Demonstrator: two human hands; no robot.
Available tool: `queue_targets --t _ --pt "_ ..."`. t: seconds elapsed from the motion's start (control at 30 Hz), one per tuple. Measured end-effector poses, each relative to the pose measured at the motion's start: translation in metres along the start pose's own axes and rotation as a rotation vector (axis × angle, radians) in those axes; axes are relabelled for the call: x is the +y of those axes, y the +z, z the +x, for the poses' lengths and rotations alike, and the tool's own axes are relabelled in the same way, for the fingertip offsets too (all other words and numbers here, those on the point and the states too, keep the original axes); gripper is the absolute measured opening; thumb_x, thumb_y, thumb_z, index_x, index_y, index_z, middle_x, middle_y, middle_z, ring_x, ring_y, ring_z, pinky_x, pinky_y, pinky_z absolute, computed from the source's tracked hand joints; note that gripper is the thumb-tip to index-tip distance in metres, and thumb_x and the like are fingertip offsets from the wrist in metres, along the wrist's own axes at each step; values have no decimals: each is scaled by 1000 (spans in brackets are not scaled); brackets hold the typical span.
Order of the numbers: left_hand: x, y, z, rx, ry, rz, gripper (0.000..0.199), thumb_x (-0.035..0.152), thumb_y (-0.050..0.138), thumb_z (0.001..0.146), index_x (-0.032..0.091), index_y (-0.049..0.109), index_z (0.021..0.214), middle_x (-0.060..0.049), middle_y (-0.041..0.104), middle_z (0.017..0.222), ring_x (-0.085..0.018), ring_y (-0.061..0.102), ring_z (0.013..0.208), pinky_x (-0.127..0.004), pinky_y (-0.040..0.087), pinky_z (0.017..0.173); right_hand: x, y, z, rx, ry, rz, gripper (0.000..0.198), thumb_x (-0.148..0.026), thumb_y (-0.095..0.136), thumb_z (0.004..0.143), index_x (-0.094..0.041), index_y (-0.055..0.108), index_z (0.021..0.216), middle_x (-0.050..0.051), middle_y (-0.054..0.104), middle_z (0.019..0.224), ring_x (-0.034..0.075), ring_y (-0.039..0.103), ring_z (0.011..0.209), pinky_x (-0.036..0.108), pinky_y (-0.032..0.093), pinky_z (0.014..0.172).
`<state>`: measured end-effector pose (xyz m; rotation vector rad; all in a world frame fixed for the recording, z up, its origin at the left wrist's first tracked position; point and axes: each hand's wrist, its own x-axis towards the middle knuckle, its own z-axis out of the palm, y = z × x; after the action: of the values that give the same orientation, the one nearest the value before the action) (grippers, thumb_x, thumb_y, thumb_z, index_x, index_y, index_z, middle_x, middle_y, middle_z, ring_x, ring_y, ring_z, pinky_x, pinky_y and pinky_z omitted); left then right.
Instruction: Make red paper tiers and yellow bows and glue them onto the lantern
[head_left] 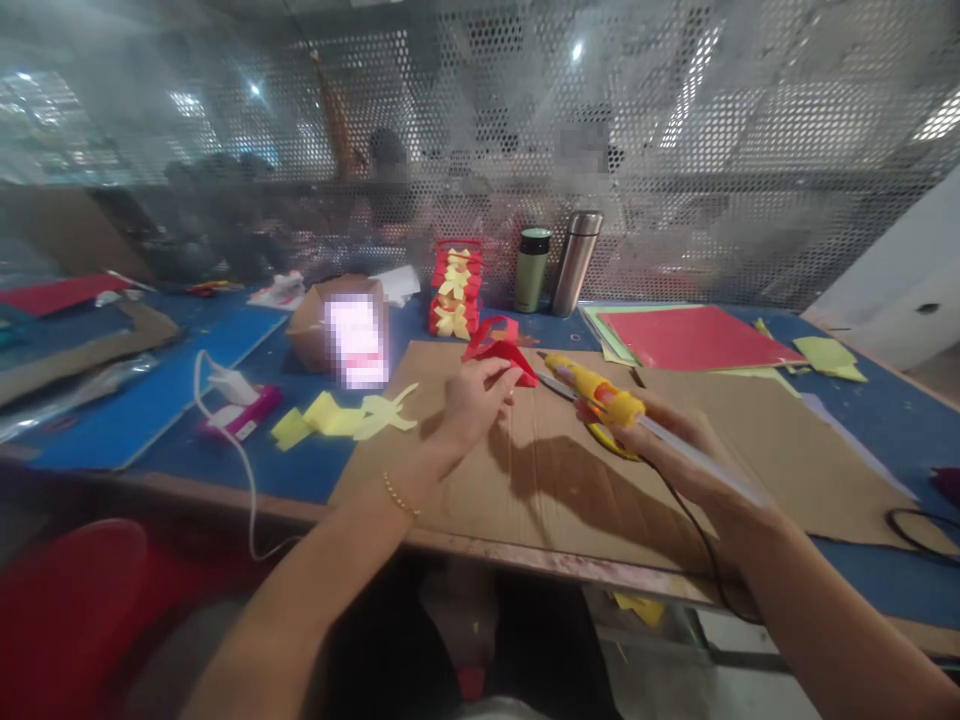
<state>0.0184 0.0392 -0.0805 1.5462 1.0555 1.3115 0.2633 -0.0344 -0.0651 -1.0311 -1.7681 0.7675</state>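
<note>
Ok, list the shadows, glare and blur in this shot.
Head view: a dark shadow falls on the cardboard below the right hand and yellow glue gun; head view: the lit screen is glaringly bright and pixelated; head view: the perforated panel looks hazy, with bright light spots.

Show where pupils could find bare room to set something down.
Bare cardboard lies in front of the red sheet, right of the glue gun; bare blue tabletop between the white cable and cardboard, in front of the yellow paper. It's crowded around the red strip, scissors and glue gun.
</note>
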Motion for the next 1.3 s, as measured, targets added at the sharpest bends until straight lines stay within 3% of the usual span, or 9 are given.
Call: queue_targets --t 0.1,0.27,0.5,0.7,0.8,0.97,1.3 --pt "-2 -1 0 2 77 51 20 38 70 92 19 76 91 -2 71 71 -14 67 63 -24 54 57 -14 6 1 -23 20 50 50 -73 72 87 -26 81 102 7 78 90 24 74 79 32 62 68" --pt "-7 -1 2 -5 217 127 16 34 69 90 19 75 90 -6 77 87 -18 69 80 -29 56 74 -1 5 -1 -38 -18 24 45 -66 63 98 -24 80 98 5 71 79 18 64 67 29 53 61" --pt "-8 -1 4 -19 217 99 15 34 71 89 19 68 89 -4 73 83 -17 68 76 -29 54 72 11 2 -5 -36 15 -8 50 -65 61 99 -21 78 83 7 74 88 20 63 72 32 51 67" --pt "-5 0 3 -44 243 56 10 28 70 88 19 68 88 -4 74 85 -16 68 77 -30 55 74 13 2 -6 19 85 25 53 -72 62 95 -22 82 96 6 71 82 20 62 72 31 50 67" --pt "-3 0 2 -68 217 35 10 28 71 88 19 67 86 -3 72 82 -16 67 76 -29 54 73 10 3 -5 22 98 21 57 -76 61 93 -22 81 93 6 70 80 19 61 72 30 50 67" --pt "0 -2 0 -81 210 46 11 28 72 88 19 67 87 -3 72 85 -16 67 79 -30 56 76 0 4 -3 26 86 -18 65 -82 57 91 -21 77 81 6 69 78 18 59 68 29 49 62" --pt "2 -2 0 -78 205 46 8 27 71 88 20 68 86 -3 72 86 -16 67 80 -31 56 77 3 2 -3 48 25 -111 62 -77 54 96 -21 75 82 4 67 71 18 59 64 29 46 60"
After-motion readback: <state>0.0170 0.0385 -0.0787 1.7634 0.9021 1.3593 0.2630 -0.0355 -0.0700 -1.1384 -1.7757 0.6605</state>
